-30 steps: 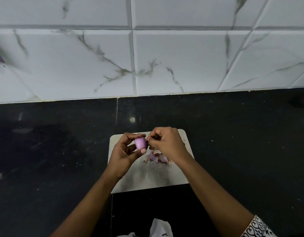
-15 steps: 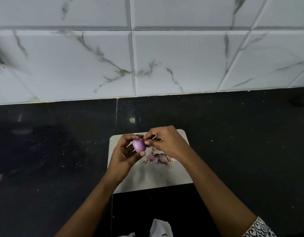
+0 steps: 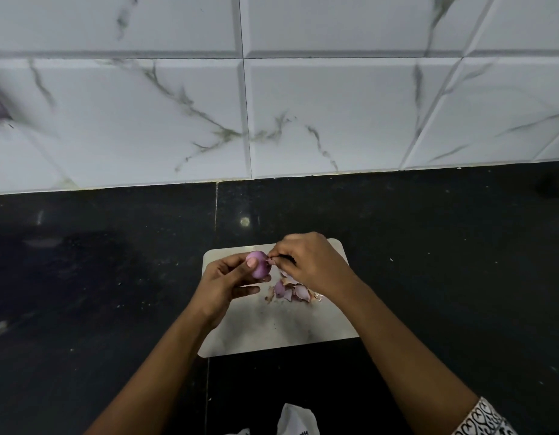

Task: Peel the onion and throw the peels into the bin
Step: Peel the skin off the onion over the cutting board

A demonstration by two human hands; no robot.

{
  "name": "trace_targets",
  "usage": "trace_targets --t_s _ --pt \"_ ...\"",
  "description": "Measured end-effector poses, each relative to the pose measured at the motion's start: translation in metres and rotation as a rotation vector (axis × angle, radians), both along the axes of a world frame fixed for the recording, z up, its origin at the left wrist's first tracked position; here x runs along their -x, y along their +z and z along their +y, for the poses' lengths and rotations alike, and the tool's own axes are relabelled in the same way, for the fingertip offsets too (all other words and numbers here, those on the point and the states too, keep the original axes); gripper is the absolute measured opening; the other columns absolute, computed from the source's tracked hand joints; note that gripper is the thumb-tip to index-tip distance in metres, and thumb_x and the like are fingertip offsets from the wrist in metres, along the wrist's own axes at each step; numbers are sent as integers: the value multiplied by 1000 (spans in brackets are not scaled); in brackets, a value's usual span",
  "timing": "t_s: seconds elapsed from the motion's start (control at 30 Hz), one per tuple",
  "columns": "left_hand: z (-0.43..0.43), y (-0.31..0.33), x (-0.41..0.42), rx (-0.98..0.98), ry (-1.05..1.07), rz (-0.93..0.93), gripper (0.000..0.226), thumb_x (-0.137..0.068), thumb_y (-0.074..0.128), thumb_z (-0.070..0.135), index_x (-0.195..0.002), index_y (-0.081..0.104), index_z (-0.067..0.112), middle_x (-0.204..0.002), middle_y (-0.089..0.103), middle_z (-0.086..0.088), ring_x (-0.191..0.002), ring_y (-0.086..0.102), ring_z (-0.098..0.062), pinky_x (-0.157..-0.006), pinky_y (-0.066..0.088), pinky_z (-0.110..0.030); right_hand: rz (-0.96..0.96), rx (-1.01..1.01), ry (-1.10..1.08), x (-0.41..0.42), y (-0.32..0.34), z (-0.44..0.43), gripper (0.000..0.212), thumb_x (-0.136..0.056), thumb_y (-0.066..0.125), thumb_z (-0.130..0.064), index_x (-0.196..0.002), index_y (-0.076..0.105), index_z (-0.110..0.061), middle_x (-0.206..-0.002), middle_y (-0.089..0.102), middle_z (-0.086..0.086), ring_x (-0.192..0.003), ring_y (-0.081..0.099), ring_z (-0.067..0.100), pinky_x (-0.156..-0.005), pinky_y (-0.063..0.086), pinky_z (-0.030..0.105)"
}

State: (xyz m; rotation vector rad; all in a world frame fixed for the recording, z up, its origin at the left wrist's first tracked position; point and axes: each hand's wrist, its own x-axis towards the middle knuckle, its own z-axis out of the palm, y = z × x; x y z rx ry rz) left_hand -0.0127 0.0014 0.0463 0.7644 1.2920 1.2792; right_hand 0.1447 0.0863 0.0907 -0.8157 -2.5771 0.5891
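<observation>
Head view, hands [image 3: 227, 277] half-covering onion [image 3: 260, 267], peels [image 3: 291, 291] partly hidden

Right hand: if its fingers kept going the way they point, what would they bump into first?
The right hand points left, pinching a bit of peel. Going on, it would probably meet the onion held by the left hand.

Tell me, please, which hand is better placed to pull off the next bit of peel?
Right. The right hand already pinches a peel flap at the onion, which the left hand grips above the board.
</observation>
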Motion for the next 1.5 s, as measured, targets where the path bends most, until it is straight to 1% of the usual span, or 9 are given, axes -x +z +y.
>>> trace_targets --t_s 0.2,0.6,0.73,0.87,0.97,1.03,1.13,1.37,1.5 --pt "-2 -6 2 -41 17 -14 31 -76 69 22 -107 68 16 -99 74 -9 -92 70 -27 -65 55 -26 64 148 -42 0 -1 0 10 -83 66 -14 -91 71 -10 -81 72 5 -70 66 11 -65 51 18" --pt "-2 -13 -3 -210 18 116 49 -69 75 -2 -113 61 15 -115 67 -4 -109 63 -27 -92 53 -39 275 734 -303 4 -5 2 7 -84 64 -9 -89 68 -6 -71 68 4 -55 65 3 -52 50 12" --pt "-3 -16 -3 -234 44 67 51 -62 79 8 -110 61 17 -114 67 0 -108 63 -27 -91 53 -39 196 626 -254 2 -5 2 11 -84 66 -15 -95 67 -14 -81 70 2 -66 69 5 -57 54 14" --pt "-5 -16 -4 -222 24 99 49 -66 76 -4 -106 60 21 -110 67 8 -109 62 -26 -88 55 -35 108 455 -148 2 -6 1 23 -78 72 -17 -101 69 -19 -92 69 -1 -75 66 8 -71 55 18" --pt "-6 -16 -2 -242 14 75 51 -62 81 15 -108 61 27 -118 64 1 -111 61 -24 -90 53 -35 166 314 -100 1 -5 1 16 -77 72 -14 -93 72 -13 -88 69 2 -71 58 0 -66 47 7" --pt "-5 -13 -1 -199 -8 -4 61 -64 80 34 -119 57 24 -123 63 -2 -111 62 -22 -89 53 -33 210 237 -46 1 -5 0 14 -77 72 -12 -91 73 -11 -86 68 3 -70 57 -1 -67 48 10" --pt "-2 -2 1 -32 -50 -61 47 -86 55 45 -121 58 15 -116 67 -12 -98 69 -26 -78 57 -29 239 146 7 0 -6 0 14 -77 71 -6 -90 72 -7 -85 68 6 -73 58 3 -69 50 15" --pt "1 -1 6 -67 -33 -52 31 -79 58 24 -108 66 14 -100 73 -8 -91 70 -28 -63 55 -22 278 192 -69 3 -10 -1 14 -78 70 -10 -93 72 -11 -86 69 1 -76 60 3 -71 51 14" --pt "2 -3 2 -124 23 -50 39 -73 70 34 -107 65 16 -98 74 -3 -92 70 -26 -64 55 -22 364 231 -125 8 -13 -4 11 -79 70 -8 -90 72 -10 -84 69 -1 -76 62 3 -71 51 13"
